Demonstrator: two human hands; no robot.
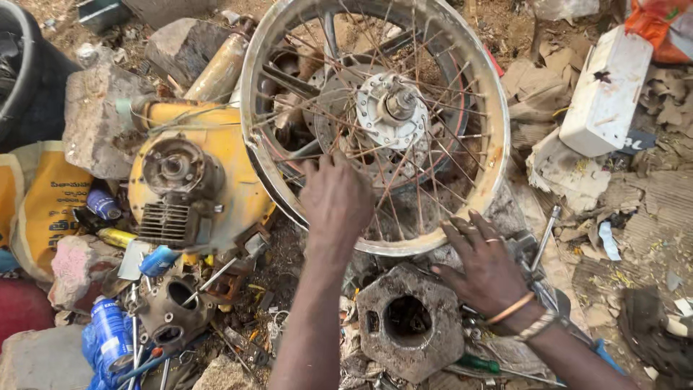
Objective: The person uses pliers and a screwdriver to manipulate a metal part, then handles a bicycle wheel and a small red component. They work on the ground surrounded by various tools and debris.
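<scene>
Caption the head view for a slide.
Left hand reaches into the rusty spokes of a motorcycle wheel; right hand rests beside its rim.

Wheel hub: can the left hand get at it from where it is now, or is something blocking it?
Probably yes. The left hand already rests on the spokes just below-left of the hub, and nothing lies over the hub's face. Only the thin spokes fan around it, so the fingers could slide up.

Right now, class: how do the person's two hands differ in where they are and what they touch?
The left hand reaches in among the rusty spokes of the spoked wheel; the right hand lies spread flat just outside its rim, by the hexagonal metal block. The right hand wears a ring and wrist bangles; the left hand shows none. Both are bare, seen from the back.
</scene>
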